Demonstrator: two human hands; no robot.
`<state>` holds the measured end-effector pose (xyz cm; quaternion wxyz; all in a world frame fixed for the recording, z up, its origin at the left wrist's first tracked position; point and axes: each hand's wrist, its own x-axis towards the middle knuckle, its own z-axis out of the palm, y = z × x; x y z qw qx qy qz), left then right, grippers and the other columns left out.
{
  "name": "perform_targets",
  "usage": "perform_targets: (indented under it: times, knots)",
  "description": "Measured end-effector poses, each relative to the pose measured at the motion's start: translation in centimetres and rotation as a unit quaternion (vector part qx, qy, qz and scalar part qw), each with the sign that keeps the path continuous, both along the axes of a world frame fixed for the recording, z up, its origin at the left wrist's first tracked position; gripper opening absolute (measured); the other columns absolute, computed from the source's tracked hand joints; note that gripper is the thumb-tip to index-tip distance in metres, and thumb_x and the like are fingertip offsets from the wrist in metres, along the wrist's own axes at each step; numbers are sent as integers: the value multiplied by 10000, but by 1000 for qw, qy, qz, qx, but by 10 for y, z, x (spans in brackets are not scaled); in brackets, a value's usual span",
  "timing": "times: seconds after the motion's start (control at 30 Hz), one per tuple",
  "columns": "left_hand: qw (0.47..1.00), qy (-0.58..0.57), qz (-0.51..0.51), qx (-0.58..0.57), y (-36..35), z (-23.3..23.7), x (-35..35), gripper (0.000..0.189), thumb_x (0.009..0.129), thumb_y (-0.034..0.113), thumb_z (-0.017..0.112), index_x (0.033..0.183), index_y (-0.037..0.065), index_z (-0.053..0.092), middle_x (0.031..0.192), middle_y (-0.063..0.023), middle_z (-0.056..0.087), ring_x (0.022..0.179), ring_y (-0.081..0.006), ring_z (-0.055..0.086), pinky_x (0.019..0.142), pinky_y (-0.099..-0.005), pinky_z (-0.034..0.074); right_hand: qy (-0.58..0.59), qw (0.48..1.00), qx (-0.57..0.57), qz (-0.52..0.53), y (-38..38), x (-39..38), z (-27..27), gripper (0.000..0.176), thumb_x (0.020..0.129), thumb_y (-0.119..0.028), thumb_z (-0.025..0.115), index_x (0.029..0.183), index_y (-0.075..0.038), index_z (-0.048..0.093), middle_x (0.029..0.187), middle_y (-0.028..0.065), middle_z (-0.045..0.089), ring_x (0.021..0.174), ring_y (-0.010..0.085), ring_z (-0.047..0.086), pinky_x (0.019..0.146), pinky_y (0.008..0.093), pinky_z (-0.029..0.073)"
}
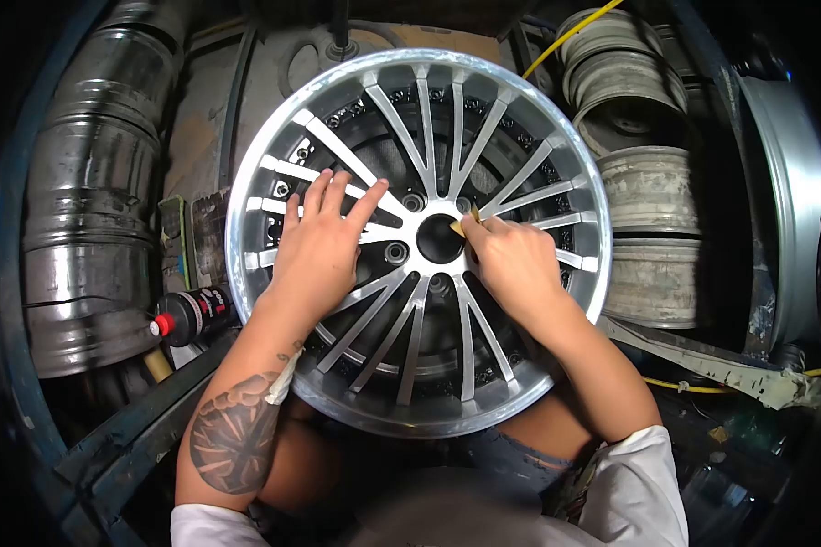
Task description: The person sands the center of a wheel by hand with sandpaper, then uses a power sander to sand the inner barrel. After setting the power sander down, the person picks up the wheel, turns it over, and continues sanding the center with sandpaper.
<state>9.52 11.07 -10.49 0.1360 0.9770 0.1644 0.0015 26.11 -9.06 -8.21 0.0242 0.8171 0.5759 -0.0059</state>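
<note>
A large silver multi-spoke wheel rim [417,365] lies face up in front of me, its dark centre bore open in the middle. My left hand [324,242] rests with spread fingers on the spokes left of the hub. Close to the bore's right edge, my right hand [513,260] pinches a small yellowish-tan piece of sandpaper [466,221] against the hub. Part of that piece is hidden under the fingers.
Stacked bare rims [91,201] line the left side, and more rims [648,191] stand at the right. A black bottle with a red cap [192,313] lies at the lower left. A yellow hose [570,35] runs behind the wheel. Metal frame bars [132,415] flank me.
</note>
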Motion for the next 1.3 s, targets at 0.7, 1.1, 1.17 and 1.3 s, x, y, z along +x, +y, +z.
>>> perform_targets:
  times: [0.7, 1.1, 1.17, 1.3]
  knots:
    - [1000, -4, -1, 5, 1, -2, -3, 798, 868, 30, 724, 1585, 211, 426, 1530, -200, 452, 1479, -419, 389, 1205, -587, 341, 28, 999, -28, -26, -2, -6, 1, 192, 894, -53, 615, 1061, 10, 683, 867, 136, 731, 738, 303, 744, 625, 412, 585]
    - [1000, -8, 3, -7, 0, 0, -1, 850, 828, 26, 765, 1586, 222, 434, 1517, -194, 468, 1467, -406, 402, 1198, -546, 344, 595, 733, 194, -265, -11, 42, 21, 203, 977, -169, 741, 1071, -1, 678, 806, 59, 729, 689, 145, 719, 642, 265, 559]
    - [1000, -6, 7, -4, -1, 4, 0, 856, 825, 32, 774, 1586, 228, 434, 1515, -187, 471, 1464, -405, 405, 1194, -548, 349, 712, 617, 177, -285, -9, 49, 17, 202, 993, -190, 704, 1079, -25, 625, 828, 71, 727, 696, 169, 717, 674, 285, 590]
    - [1000, 8, 12, 1, 2, 2, 5, 855, 818, 36, 782, 1580, 229, 443, 1516, -182, 475, 1462, -404, 407, 1186, -546, 361, 790, 515, 168, -287, -10, 45, 18, 116, 1000, -173, 622, 1035, -63, 612, 879, 69, 721, 770, 170, 718, 728, 332, 601]
